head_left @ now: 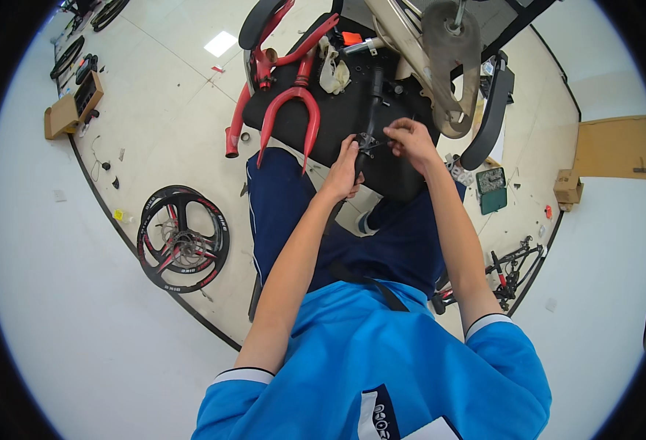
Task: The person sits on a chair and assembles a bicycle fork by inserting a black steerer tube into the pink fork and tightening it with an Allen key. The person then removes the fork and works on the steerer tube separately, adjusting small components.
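Note:
My left hand (343, 172) is closed around the lower part of a black tube (375, 99) that looks like a bicycle part. At my fingertips the tube carries a small dark metal clamp (367, 144). My right hand (411, 144) is pinched just right of the clamp. A thin dark piece seems to run from those fingers towards it, too small to name. The far end of the tube lies over a black chair seat (343, 130). Left of my left hand, a red bicycle fork (292, 99) rests on the seat with its legs towards me.
A red frame piece (236, 125) leans at the seat's left. Beyond are a cloth glove (333, 72) and a beige bicycle frame (403, 44). Black-red wheels (183, 240) lie on the floor at left; a green case (492, 192) and a dark frame (517, 271) are at right.

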The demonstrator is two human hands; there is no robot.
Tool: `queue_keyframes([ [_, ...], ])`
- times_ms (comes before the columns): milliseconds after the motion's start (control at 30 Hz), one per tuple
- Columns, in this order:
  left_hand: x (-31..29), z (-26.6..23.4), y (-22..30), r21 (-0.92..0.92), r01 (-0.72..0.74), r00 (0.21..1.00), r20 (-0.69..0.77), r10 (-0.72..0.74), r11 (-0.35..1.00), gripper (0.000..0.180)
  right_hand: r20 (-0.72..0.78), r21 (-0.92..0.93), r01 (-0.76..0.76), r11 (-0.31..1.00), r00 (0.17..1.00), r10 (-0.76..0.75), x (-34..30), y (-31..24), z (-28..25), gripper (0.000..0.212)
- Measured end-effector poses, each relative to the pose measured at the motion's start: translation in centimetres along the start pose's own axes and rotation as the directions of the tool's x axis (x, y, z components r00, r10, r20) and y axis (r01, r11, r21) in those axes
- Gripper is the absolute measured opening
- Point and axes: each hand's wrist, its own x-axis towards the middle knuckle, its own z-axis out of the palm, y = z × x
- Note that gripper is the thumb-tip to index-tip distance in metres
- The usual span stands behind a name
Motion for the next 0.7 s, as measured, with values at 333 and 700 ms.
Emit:
queue_keyframes([
  [333, 0.0, 1.0, -0.5, 0.127, -0.060, 0.997, -0.047, 0.067, 0.990, 0.050, 0.039, -0.198, 0.362, 0.911, 0.931, -0.362, 0.3, -1.7, 6.3, 0.023],
  [700, 1.8, -0.6, -2.6, 0.289, -0.327, 0.942, 0.017, 0.337, 0.900, 0.054, 0.380, -0.586, 0.674, 0.450, 0.719, -0.582, -10.7, 0.2, 7.0, 0.018],
])
